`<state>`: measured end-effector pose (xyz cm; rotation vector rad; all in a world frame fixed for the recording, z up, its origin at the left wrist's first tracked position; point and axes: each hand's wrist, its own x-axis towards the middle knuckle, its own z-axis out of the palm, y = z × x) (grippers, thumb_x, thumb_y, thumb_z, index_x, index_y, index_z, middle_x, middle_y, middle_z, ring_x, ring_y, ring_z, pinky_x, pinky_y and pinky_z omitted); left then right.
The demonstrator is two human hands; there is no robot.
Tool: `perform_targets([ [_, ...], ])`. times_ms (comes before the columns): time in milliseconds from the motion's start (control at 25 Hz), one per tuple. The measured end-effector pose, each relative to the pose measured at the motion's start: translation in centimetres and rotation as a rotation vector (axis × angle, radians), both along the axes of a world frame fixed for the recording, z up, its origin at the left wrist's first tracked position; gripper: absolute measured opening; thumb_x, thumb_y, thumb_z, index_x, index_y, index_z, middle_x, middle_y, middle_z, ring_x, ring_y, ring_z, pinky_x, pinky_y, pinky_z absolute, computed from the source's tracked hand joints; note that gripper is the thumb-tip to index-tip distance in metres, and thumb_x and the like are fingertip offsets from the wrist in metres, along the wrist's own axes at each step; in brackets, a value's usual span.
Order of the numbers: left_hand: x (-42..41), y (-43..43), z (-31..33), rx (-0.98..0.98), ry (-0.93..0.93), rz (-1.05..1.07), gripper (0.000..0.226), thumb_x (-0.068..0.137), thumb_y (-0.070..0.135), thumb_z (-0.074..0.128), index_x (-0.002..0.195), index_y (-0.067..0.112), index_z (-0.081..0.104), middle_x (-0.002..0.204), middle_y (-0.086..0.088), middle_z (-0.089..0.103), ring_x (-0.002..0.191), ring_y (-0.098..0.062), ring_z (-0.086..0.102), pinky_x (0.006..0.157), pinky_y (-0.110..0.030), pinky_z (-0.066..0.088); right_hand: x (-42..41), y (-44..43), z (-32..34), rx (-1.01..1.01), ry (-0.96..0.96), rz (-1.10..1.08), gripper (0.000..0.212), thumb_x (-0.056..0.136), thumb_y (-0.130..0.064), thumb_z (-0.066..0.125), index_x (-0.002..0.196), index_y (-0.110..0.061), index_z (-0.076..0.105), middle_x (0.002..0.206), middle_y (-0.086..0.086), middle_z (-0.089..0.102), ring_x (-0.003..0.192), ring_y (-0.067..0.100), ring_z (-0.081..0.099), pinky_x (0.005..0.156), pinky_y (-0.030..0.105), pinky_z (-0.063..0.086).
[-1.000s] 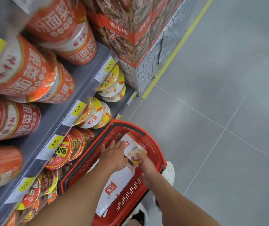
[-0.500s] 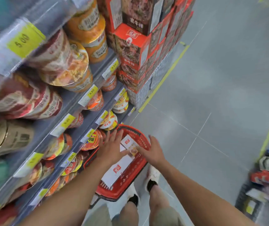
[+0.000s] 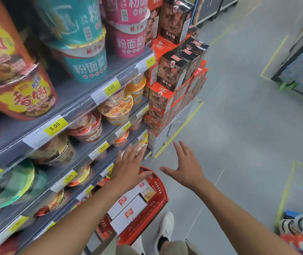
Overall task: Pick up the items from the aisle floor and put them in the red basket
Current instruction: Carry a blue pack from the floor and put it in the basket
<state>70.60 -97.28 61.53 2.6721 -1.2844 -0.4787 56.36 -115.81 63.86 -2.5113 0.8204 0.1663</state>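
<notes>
Stood over the red basket [image 3: 158,197] on the aisle floor [image 3: 238,144], hard against the foot of the noodle shelves [image 3: 84,100]. Held both hands above it, bare and empty: left hand [image 3: 128,167] flat, fingers splayed, over the basket's far rim; right hand [image 3: 186,167] likewise splayed, just beyond that rim, over bare tile. Gripped nothing with either.

Lay already inside the basket: two white boxes [image 3: 128,212] side by side, long axes running from near-left to far-right, along the basket's length. Beneath and behind the hands, then, not ahead of them.

Showed no loose item on the grey floor ahead or between the hands. Nearest candidates for picking, by judgement: packages [image 3: 301,229] heaped at the lower right edge of view, well apart from the basket, on the right hand's side and much closer to it than to the left. Could not tell whether these rested on the floor or in some carrier. Would likely call for a turn rightward, right hand leading.
</notes>
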Motion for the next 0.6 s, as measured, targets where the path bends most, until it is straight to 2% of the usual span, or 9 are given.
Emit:
perform_targets([
  [120, -0.4, 2.1, 3.0, -0.054, -0.037, 0.031, 0.098, 0.089, 0.076, 0.046, 0.160, 0.035, -0.007, 0.170, 0.006, -0.009, 0.155, -0.020, -0.016, 0.126, -0.052, -0.002, -0.3, 1.2, 3.5, -0.082, -0.011, 0.102, 0.115, 0.073, -0.090, 0.047, 0.164, -0.032, 0.008, 0.173, -0.001, 0.007, 0.158, 0.025, 0.014, 0.125, 0.047, 0.024],
  [240, -1.3, 4.7, 6.0, -0.125, -0.065, 0.108, 0.098, 0.089, 0.077, 0.046, 0.159, 0.039, -0.010, 0.170, 0.009, -0.011, 0.155, -0.018, -0.018, 0.126, -0.053, 0.002, 0.0, 0.8, 7.1, -0.168, -0.039, 0.214, 0.120, 0.066, -0.097, 0.031, 0.164, -0.033, 0.008, 0.173, -0.001, 0.009, 0.158, 0.026, 0.015, 0.125, 0.048, 0.023],
  [400, -2.9, 10.4, 9.4, -0.124, -0.148, 0.297, 0.095, 0.089, 0.079, 0.039, 0.158, 0.040, -0.013, 0.167, 0.011, -0.016, 0.154, -0.018, -0.019, 0.127, -0.049, 0.000, 3.2, 1.5, 10.2, -0.246, -0.221, 0.390, 0.116, 0.071, -0.095, 0.037, 0.165, -0.029, 0.016, 0.172, -0.001, 0.015, 0.155, 0.026, 0.021, 0.124, 0.049, 0.024],
  [600, -7.8, 14.4, 9.5, -0.172, -0.231, 0.552, 0.096, 0.083, 0.089, 0.020, 0.160, 0.039, -0.009, 0.167, 0.012, -0.016, 0.155, -0.017, -0.017, 0.127, -0.050, 0.002, 5.2, 3.5, 10.6, -0.184, -0.260, 0.595, 0.114, 0.073, -0.094, 0.039, 0.165, -0.030, 0.016, 0.173, -0.004, 0.011, 0.158, 0.022, 0.013, 0.125, 0.053, 0.022],
])
